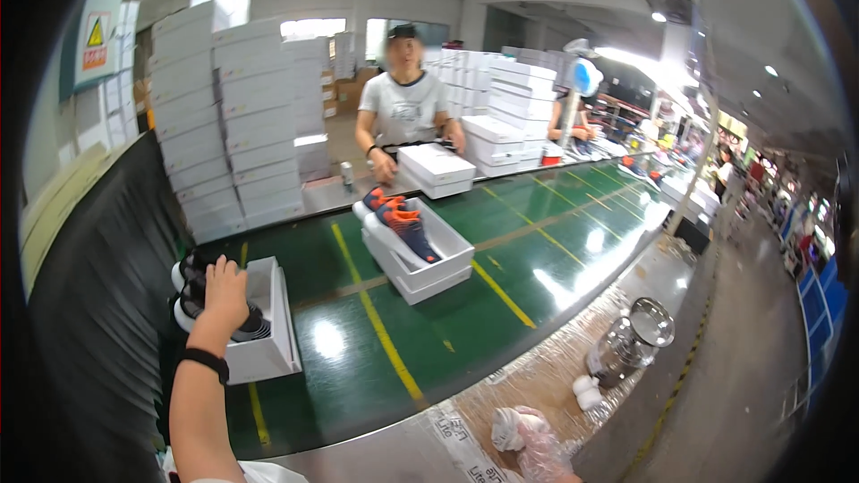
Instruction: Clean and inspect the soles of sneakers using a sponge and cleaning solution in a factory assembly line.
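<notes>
My left hand [226, 293], a dark band on its wrist, reaches over a pair of black shoes [252, 324] with white soles. Its fingers are stretched forward and slightly apart on or just above the shoes; contact is hard to make out. The shoes are at the left side of an open white shoebox [284, 326] on the green conveyor belt. Farther along, a second open white shoebox [420, 282] holds navy and orange sneakers [407, 225], tilted up over its edge. My right hand is out of the picture.
Across the belt [501, 241] a person [407, 107] touches a closed white shoebox [438, 165]. Tall stacks of white boxes [259, 116] stand behind. Along the near edge are a crumpled plastic bag [537, 447] and a metal canister [617, 349]. A dark curtain [98, 304] hangs at left.
</notes>
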{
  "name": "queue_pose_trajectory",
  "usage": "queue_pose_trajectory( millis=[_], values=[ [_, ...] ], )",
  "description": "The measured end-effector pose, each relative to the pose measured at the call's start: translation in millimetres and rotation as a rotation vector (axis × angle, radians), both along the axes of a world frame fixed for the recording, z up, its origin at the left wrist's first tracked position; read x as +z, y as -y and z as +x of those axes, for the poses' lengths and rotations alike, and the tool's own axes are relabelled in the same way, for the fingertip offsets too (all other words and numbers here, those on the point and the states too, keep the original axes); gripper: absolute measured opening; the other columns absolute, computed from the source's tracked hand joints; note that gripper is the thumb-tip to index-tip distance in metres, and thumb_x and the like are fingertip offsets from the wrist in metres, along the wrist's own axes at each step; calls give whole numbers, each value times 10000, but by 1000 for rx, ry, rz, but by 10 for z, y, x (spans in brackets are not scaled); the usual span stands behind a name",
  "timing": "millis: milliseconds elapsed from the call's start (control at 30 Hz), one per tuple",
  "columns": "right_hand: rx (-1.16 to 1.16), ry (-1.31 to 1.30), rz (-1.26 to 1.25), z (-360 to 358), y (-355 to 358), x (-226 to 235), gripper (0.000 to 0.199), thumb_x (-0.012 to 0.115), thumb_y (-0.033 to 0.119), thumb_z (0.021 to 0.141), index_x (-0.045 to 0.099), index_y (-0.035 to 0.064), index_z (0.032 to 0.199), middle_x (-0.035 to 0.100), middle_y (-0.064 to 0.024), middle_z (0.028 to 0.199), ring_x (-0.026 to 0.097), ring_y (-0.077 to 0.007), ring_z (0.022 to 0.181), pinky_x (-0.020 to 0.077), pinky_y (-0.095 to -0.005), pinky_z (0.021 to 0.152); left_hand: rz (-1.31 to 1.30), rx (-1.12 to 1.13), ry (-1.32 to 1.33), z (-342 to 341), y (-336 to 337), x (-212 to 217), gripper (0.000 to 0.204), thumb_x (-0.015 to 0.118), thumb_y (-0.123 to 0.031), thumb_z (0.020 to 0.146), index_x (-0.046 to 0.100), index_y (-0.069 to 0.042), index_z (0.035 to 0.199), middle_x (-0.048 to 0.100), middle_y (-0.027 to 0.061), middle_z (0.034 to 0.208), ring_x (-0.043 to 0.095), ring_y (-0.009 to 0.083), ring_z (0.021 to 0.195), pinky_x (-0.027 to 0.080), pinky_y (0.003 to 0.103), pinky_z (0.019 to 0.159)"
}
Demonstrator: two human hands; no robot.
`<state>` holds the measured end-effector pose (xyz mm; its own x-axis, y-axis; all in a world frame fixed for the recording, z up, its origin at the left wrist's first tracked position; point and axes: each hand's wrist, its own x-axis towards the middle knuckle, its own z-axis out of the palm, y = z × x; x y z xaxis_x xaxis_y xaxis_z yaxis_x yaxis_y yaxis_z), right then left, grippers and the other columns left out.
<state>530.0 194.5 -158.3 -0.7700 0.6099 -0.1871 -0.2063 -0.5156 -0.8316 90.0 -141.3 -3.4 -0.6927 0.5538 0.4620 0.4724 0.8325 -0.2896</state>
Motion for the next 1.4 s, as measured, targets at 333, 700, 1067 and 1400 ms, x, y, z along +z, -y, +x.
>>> queue_pose_trajectory(
  millis=[333,700,1067,1400],
  values=[
    [-73,-29,182,163,-80,-194,394,652,158,896,482,49,1235,589,-50,1002,562,-117,888,490,-255,794,366,-1147,575,2537,-1769,-671,242,727,-83,726,673,-44,958,642,147,1052,599,345,980,480,404,877],
    [-15,275,823,150,51,4,348,581,263,934,533,58,1211,612,-61,900,565,-132,847,476,-298,761,109,-1200,978,4207,-1213,-2052,243,668,-140,763,657,-37,983,533,197,1241,470,389,1194,414,472,969],
    [-180,268,848,155,-18,-128,299,603,265,863,617,77,1095,658,-180,945,639,-284,873,499,-379,807,-81,-1115,869,4454,-1245,-1910,259,661,-207,749,665,-58,962,368,201,1412,316,387,1321,321,508,1057],
    [-64,195,576,301,167,293,266,605,155,898,567,48,1138,623,-79,960,596,-152,867,493,-292,775,29,-1083,1095,4429,-1238,-2091,285,636,-210,768,650,-27,986,360,217,1437,280,398,1355,233,536,1099]
  ],
)
